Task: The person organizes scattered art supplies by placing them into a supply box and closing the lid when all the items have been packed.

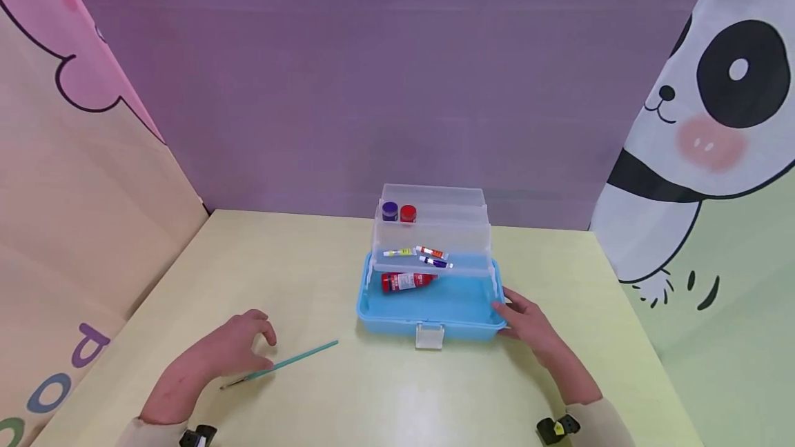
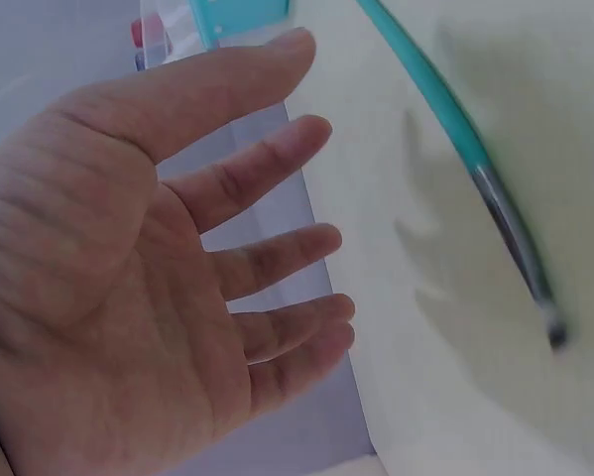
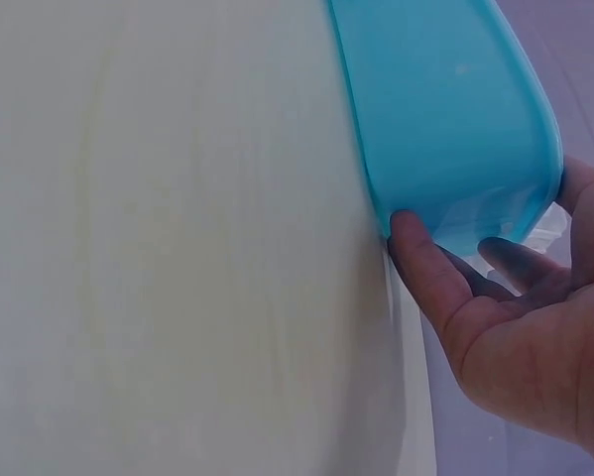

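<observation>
A thin paintbrush [image 1: 304, 355] with a teal handle lies on the table. Beside it my left hand [image 1: 236, 345] hovers with spread, relaxed fingers; the left wrist view shows a gap between those fingers and the brush [image 2: 437, 97]. A blue storage box [image 1: 393, 327] stands with its lid raised and its translucent trays spread upward. On the box's right end my right hand [image 1: 529, 323] grips the wall, thumb over the rim and fingers outside. The right wrist view shows fingers [image 3: 427, 268] against the blue wall [image 3: 455, 109].
Inside the box lies a red bottle [image 1: 406, 282]. Small paint tubes [image 1: 399, 252] rest in the lower tray; a purple-lidded jar [image 1: 389, 211] and a red jar [image 1: 408, 213] sit in the upper one. A white latch [image 1: 429, 336] hangs in front. Behind the table [image 1: 286, 261] rises a purple backdrop [image 1: 397, 88].
</observation>
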`<action>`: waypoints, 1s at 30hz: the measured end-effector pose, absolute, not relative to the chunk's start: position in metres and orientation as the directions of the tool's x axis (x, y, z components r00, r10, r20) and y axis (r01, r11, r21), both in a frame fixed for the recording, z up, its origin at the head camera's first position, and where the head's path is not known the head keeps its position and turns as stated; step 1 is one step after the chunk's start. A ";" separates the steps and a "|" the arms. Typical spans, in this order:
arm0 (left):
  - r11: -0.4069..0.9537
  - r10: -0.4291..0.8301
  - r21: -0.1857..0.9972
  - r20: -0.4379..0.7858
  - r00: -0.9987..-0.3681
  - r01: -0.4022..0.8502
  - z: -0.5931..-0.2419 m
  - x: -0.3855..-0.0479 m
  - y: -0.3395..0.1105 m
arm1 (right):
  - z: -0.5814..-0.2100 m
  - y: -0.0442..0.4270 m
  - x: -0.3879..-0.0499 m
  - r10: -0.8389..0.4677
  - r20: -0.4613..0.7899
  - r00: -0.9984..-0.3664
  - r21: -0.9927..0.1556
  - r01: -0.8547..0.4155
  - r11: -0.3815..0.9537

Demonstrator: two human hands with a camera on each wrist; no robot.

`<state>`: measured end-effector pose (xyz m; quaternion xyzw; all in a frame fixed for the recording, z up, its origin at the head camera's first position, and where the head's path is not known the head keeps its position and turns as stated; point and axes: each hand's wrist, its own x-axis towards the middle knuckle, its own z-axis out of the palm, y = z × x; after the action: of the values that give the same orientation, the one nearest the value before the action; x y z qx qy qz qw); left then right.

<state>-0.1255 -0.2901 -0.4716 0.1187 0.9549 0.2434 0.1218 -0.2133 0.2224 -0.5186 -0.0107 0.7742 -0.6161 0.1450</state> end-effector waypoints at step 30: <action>0.930 0.175 0.351 -0.160 -0.972 0.109 -0.505 -0.122 -0.313 | -0.524 0.222 -0.214 -0.155 -0.196 -0.968 -0.958 0.156 0.241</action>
<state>-0.1216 -0.3133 -0.5050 0.0726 0.9778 0.1722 0.0946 -0.2137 0.2219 -0.5236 0.0004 0.7776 -0.6160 0.1260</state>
